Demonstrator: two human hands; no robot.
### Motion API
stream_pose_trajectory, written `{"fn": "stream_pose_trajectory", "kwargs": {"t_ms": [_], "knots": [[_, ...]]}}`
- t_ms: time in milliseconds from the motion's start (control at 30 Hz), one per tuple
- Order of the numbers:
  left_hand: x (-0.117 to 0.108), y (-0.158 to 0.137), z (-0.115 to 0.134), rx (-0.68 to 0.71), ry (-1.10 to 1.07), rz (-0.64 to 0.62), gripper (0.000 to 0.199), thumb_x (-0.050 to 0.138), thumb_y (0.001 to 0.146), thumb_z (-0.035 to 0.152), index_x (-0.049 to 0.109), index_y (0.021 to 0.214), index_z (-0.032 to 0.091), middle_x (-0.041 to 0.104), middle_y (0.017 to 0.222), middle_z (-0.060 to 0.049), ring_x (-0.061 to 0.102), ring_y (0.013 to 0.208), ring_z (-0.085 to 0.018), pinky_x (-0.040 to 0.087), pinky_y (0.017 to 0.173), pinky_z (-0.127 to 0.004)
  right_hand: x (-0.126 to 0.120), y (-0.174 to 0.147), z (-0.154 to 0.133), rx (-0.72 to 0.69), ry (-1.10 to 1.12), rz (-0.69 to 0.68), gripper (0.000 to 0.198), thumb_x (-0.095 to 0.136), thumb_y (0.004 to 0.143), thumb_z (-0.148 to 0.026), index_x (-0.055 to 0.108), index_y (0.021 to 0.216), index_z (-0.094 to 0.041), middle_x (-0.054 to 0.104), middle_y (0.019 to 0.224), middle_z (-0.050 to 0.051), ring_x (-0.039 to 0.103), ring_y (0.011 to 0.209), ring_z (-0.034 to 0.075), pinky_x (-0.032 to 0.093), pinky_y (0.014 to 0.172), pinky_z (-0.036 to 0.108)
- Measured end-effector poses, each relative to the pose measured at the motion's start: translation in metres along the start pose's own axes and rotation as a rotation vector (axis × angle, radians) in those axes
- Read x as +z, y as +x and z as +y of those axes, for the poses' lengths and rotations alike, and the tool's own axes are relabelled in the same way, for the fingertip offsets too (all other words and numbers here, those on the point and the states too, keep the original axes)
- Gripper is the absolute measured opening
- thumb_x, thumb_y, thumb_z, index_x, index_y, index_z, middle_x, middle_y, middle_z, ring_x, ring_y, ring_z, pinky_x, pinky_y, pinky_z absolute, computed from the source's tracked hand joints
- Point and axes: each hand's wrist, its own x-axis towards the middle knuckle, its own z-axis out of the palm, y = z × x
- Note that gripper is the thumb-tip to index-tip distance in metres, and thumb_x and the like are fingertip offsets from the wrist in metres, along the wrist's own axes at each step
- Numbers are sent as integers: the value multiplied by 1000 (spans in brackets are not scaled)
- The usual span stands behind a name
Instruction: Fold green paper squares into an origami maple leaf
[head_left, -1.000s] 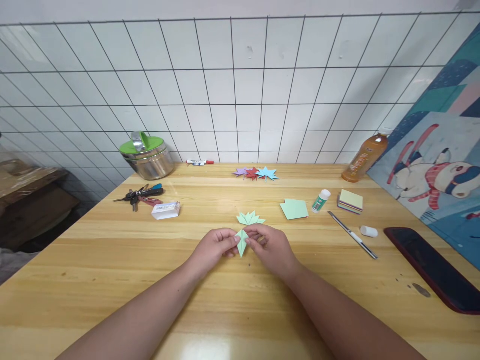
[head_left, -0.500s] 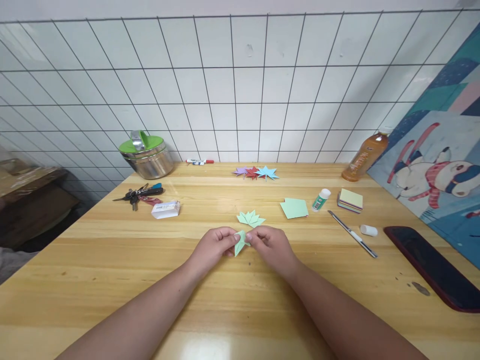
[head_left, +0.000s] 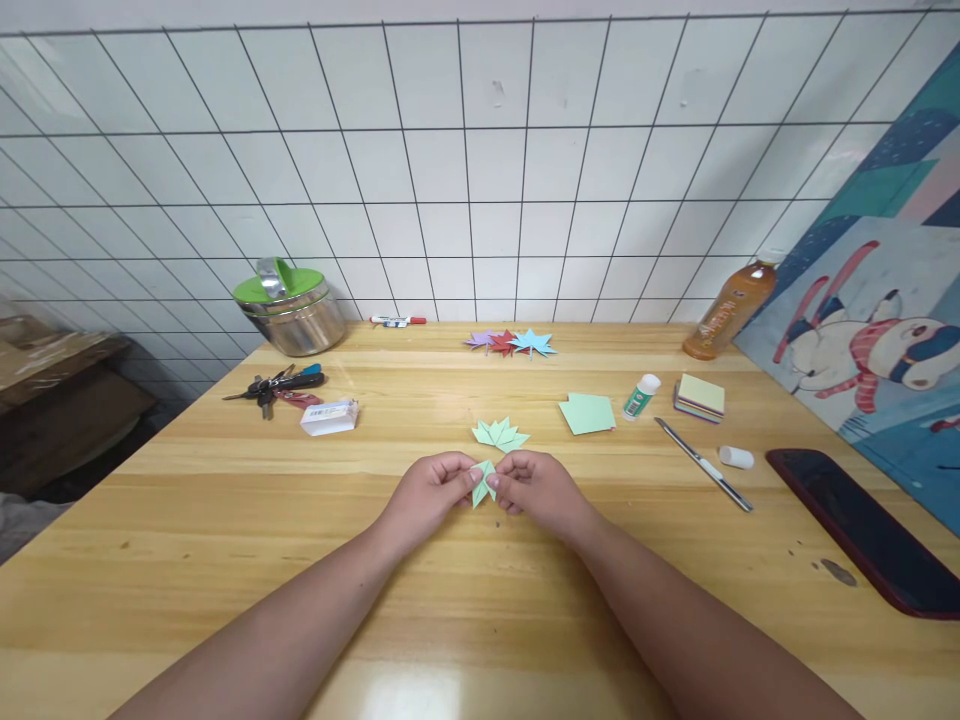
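Note:
A small folded green paper (head_left: 484, 484) is pinched between my two hands, just above the wooden table. My left hand (head_left: 435, 487) grips its left side between thumb and fingers. From the right, my right hand (head_left: 536, 490) has its thumb on the paper's other edge, fingers behind it. Right beyond my fingertips lies a green folded-paper leaf piece (head_left: 500, 434) with several points. Farther back are a purple paper leaf (head_left: 480, 340), a red one (head_left: 505, 344) and a light blue one (head_left: 533, 343), overlapping in a row.
Green paper sheets (head_left: 589, 413), a glue stick (head_left: 641, 397), its cap (head_left: 736, 457), a utility knife (head_left: 705, 465), a sticky-note stack (head_left: 700, 397), a phone (head_left: 862, 530) and a bottle (head_left: 731, 310) lie right. Keys (head_left: 277, 385), a small box (head_left: 330, 417) and a steel pot (head_left: 296, 320) stand left.
My right thumb has shifted onto the front of the green paper, and the paper now shows spread wider with two lower points. The left hand keeps its hold.

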Motion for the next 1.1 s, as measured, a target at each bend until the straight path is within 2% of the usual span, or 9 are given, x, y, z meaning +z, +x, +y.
{"fn": "stream_pose_trajectory", "kwargs": {"t_ms": [367,533,800,967,1100], "knots": [[0,-4,5,60,32,-28,29,62,73,42,62,70,13,62,63,-1,53,59,-12,42,58,-23,0,-6,-5,-104,2,-45,19,63,70,-34,57,67,-16,57,57,-1,53,54,10,45,56,24],[-1,-3,5,109,105,13,25,63,72,39,61,69,14,61,64,-1,53,61,-13,42,59,-24,4,-5,1,-120,-38,-36,19,60,72,-35,56,68,-17,57,58,-1,53,53,11,45,55,24],[1,-3,4,63,-95,108,23,66,71,36,60,70,15,56,60,2,50,56,-10,41,57,-22,7,-4,1,-105,4,-48,20,60,72,-35,54,68,-16,57,62,0,51,53,9,44,54,23],[-2,-2,6,18,-130,65,24,68,69,37,60,74,15,56,61,2,50,56,-10,42,56,-22,1,-4,3,-128,-176,-34,14,57,73,-31,52,68,-18,52,58,-4,46,51,9,37,47,20],[-3,-1,4,76,32,2,22,68,68,35,63,74,15,64,68,-2,56,63,-13,44,60,-23,0,-4,7,-185,-337,-45,13,54,75,-30,52,67,-19,48,55,-6,41,49,8,31,46,19]]}}
